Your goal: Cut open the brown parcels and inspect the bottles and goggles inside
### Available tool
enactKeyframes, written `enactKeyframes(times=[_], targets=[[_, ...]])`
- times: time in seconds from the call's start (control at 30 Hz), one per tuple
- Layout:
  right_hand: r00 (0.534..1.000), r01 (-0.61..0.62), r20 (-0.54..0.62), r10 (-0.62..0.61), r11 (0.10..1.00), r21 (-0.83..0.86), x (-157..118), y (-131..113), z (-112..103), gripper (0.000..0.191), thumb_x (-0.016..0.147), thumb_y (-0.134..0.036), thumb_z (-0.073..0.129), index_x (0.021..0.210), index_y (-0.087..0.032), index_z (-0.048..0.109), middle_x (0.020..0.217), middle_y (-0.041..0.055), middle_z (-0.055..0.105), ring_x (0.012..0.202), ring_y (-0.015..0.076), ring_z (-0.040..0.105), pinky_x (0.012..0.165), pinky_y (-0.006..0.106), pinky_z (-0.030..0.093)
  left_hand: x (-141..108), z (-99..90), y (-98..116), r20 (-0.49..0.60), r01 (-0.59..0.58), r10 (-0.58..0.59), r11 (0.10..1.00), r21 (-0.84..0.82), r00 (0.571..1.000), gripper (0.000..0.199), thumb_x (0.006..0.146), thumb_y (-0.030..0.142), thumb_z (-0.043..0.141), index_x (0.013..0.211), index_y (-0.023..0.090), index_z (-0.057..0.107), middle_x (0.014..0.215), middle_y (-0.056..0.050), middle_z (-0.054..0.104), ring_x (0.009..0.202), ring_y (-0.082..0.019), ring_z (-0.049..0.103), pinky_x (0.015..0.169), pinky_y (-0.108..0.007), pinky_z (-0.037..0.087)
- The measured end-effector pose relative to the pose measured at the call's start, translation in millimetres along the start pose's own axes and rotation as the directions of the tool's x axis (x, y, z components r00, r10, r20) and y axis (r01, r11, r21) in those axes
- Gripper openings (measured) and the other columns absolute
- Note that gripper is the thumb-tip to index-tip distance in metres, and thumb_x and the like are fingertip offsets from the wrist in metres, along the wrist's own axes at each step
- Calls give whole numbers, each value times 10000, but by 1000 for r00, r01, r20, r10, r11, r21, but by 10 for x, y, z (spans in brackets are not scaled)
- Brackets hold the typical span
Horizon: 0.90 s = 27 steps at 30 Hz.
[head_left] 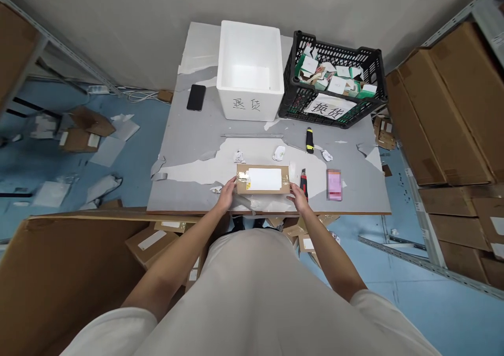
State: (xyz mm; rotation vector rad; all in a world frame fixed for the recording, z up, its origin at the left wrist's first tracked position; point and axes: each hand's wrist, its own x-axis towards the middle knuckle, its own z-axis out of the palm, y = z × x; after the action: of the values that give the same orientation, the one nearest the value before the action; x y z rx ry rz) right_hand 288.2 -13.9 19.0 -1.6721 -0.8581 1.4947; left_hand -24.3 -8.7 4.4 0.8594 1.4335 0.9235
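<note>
A small brown cardboard box with a white label and clear tape at its ends lies near the table's front edge. My left hand grips its left end, and my right hand holds the right end. Just right of the box is a red and black box cutter, close to my right fingers. A phone with a pink screen rests farther right. Behind them lies a black and yellow cutter. Crumpled white paper is scattered around the box.
A white bin and a black crate of small boxes stand at the table's back. A black phone lies at the left. Below the table's left side is a large open carton; shelves with cartons stand right.
</note>
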Motion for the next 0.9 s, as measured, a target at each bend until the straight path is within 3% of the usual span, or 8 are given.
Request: enactKeyframes(times=[0.07,0.17,0.33,0.53,0.63,0.77,0.9], targets=[[999,37,-8,-38,991,-130,46,29,-91,501,836,-540,429,1170,-227,633,1227,100,623,1068,244,590,852,401,509,2,-82,-49,9,1,-2,998,60,1000,528,859,350,465,1367,209,495,1433,-95,484,1249,-273,516,1046,-466,412],[995,100,1,-105,949,-299,117,42,-213,497,741,-386,579,1212,-232,612,1312,100,566,1108,244,574,957,436,455,-6,-187,-111,82,-62,46,975,211,996,689,709,260,613,1380,180,479,1414,-128,498,1270,-303,497,1080,-478,370],[966,238,193,-172,883,-404,153,36,-136,697,602,-221,706,1279,-231,537,1298,92,581,1172,263,548,1023,455,403,-35,-143,-100,162,-136,99,963,234,982,748,631,320,725,1337,176,523,1309,-108,599,1284,-334,479,1087,-475,363],[989,134,95,-112,953,-270,123,44,131,584,617,-264,719,1167,-227,524,1112,77,665,1029,236,622,951,412,459,-36,16,-119,149,-98,78,987,129,986,743,661,369,708,1347,166,506,1299,-108,606,1253,-305,516,1096,-447,359],[987,144,106,-121,956,-256,112,24,112,565,607,-297,736,1135,-224,546,1117,76,657,1011,225,623,948,401,463,-28,0,-78,162,-113,91,985,132,983,755,669,387,695,1354,140,495,1315,-131,585,1234,-293,528,1086,-437,372],[980,161,152,-129,962,-222,94,-58,8,514,647,-401,721,1113,-226,594,1091,66,668,955,212,632,916,395,481,10,-47,120,120,-137,108,952,272,987,624,734,435,638,1296,176,559,1283,-127,570,1170,-274,550,1004,-413,444],[982,180,120,-149,929,-324,96,-159,-51,450,761,-562,582,1011,-194,654,982,60,698,932,215,626,896,387,479,114,-7,298,86,-158,136,921,357,987,535,811,470,553,1259,179,590,1166,-112,586,1050,-235,586,994,-400,435]])
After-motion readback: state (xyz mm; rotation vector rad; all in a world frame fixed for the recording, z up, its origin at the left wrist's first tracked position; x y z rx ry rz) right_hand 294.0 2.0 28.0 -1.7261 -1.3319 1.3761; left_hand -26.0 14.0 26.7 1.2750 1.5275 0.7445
